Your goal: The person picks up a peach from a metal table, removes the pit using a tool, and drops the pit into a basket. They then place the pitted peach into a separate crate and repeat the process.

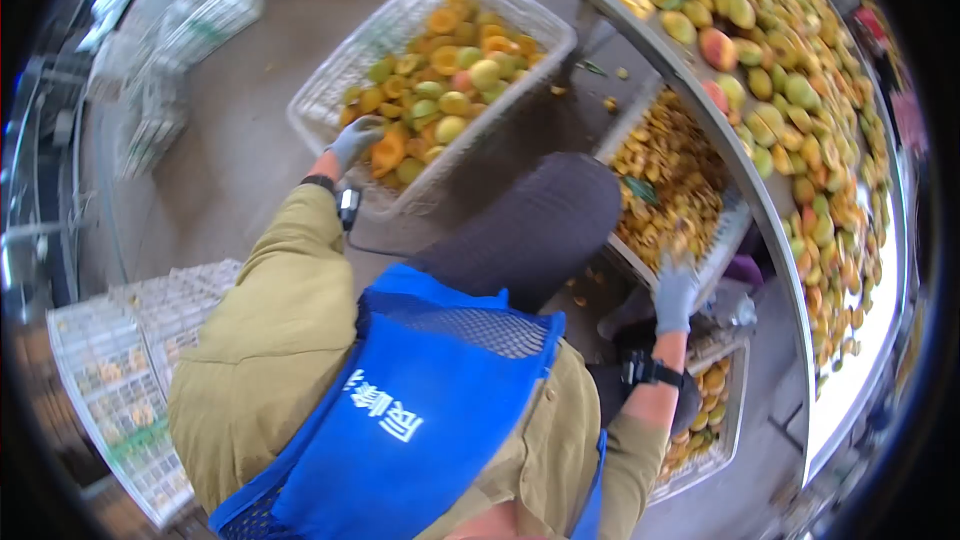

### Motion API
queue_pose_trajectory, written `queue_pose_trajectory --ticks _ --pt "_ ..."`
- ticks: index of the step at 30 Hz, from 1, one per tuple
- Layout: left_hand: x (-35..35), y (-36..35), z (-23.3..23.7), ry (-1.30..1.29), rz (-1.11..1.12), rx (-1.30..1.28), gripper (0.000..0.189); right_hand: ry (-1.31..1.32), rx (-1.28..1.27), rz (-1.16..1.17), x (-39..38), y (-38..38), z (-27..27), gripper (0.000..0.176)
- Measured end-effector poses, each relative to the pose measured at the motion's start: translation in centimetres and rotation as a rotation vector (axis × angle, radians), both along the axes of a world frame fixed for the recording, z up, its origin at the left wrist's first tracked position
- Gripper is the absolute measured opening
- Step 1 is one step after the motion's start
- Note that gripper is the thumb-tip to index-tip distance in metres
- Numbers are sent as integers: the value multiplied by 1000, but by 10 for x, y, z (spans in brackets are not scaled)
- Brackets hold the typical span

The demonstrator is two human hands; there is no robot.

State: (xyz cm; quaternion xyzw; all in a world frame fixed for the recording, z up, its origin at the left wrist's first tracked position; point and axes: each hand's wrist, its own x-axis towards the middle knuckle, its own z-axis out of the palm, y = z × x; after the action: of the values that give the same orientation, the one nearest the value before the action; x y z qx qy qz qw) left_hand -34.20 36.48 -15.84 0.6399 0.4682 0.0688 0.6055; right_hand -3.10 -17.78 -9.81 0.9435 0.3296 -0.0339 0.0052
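My left hand (353,143), in a grey glove, reaches over the near left edge of a white crate (322,72) of whole and halved fruit. Its fingers are curled together beside an orange fruit half (388,152); what they hold, if anything, is hidden. On the right, my right hand (677,292), also gloved, is over the near end of a crate (733,230) filled with small brown-yellow pieces (665,155) and a green leaf (641,190). Its fingertips are blurred against those pieces, so their grip is unclear.
A metal-rimmed table (745,155) heaped with fruit (800,90) curves along the right. Another fruit crate (735,410) sits below my right wrist. White crates stand at lower left (110,325) and upper left (215,10). My knee (560,210) lies between the two crates.
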Motion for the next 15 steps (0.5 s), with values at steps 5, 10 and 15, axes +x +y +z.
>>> queue_pose_trajectory --ticks 5,10,15 --pt "78 24 -26 -177 65 307 31 943 725 -710 1 27 71 32" --pt "227 -127 158 -536 -354 352 19 1283 1215 -583 -10 24 96 43" --pt "308 -274 164 -657 -822 -173 21 1262 1209 -531 -16 30 117 42"
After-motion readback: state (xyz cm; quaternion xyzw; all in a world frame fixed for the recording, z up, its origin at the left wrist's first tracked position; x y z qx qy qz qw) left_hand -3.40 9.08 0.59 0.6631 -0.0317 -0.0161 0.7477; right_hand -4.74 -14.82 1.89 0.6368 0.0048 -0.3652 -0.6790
